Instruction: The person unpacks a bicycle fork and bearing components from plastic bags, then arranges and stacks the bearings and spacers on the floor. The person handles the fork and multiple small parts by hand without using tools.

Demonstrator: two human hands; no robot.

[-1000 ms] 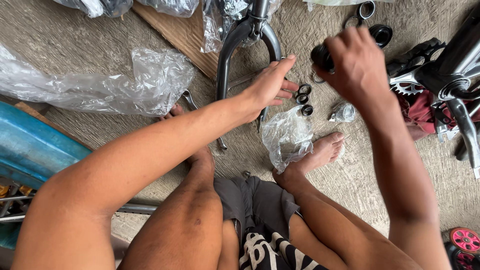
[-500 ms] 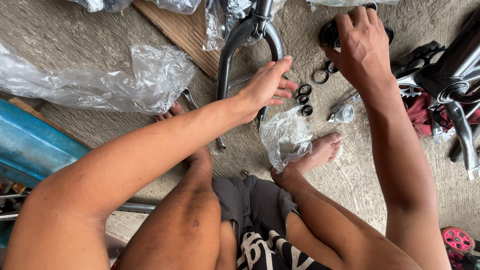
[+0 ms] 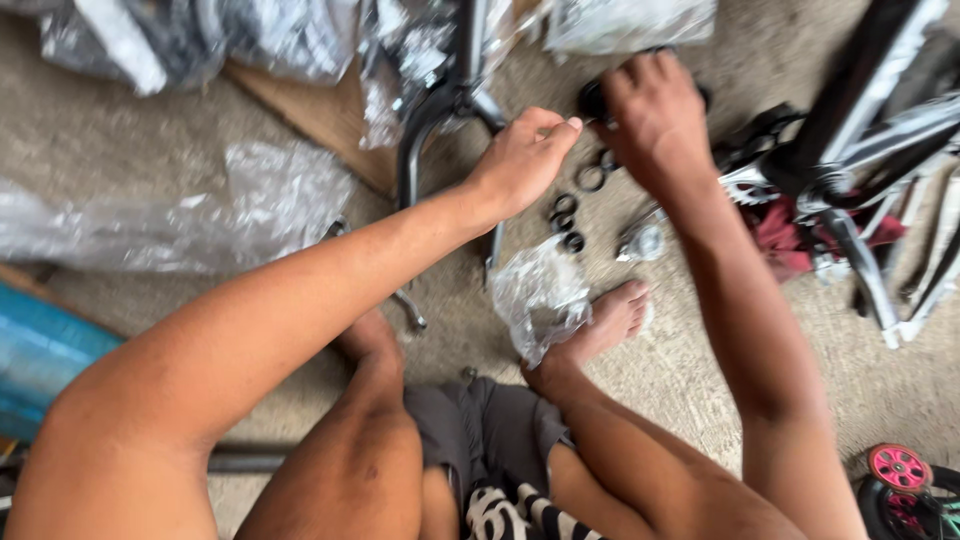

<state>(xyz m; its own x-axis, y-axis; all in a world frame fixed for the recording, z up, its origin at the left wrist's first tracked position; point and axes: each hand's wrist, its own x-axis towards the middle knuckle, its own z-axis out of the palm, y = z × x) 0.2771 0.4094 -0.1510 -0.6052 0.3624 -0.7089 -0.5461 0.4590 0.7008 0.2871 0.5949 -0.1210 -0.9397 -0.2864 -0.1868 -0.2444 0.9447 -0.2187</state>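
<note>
My right hand [image 3: 655, 120] reaches forward and closes over a black round part [image 3: 592, 98] on the concrete floor. My left hand [image 3: 525, 155] hovers just left of it, above a dark bicycle fork [image 3: 432, 120]. Its thumb and forefinger are pinched together, and blur hides whether anything is between them. Below both hands lie several small black rings [image 3: 566, 222] and one larger ring [image 3: 590, 178]. A small metal fitting [image 3: 642, 241] sits to the right of the rings. A crumpled clear bag [image 3: 540, 295] rests by my bare foot [image 3: 603, 325].
A bicycle frame with a chainring [image 3: 800, 170] and a red cloth [image 3: 782, 228] lie at the right. Clear plastic wrapping [image 3: 180, 215] covers the left floor, with a wooden board [image 3: 320, 115] behind. A blue object [image 3: 40, 350] is at far left, a pink-hubbed wheel [image 3: 897, 467] at bottom right.
My right hand has moved forward and set down over the black round part. My left hand's fingers have curled from spread into a pinch.
</note>
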